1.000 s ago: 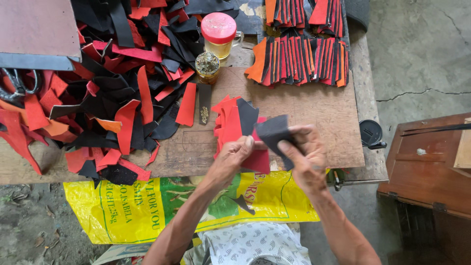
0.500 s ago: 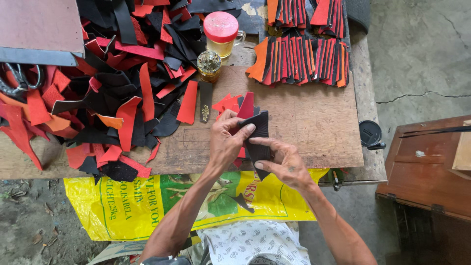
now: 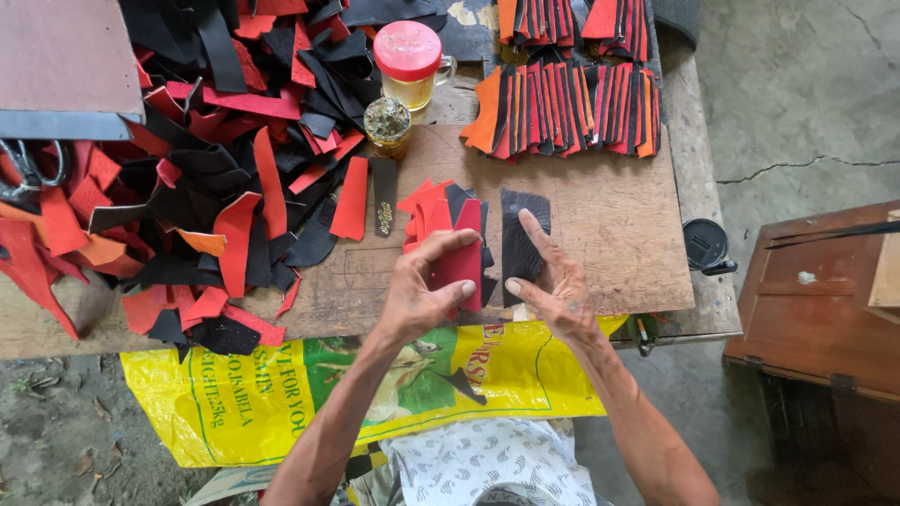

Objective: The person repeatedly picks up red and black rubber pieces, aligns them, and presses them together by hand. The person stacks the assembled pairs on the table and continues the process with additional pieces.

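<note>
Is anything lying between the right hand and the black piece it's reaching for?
No. The right hand is already on the black piece, fingers resting on it. The left hand holds a red piece beside it, not between.

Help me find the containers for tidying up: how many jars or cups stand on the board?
2. A cup with a pink lid stands at the top centre; a small jar with a speckled lid sits just below it. Scraps could hide others.
</note>
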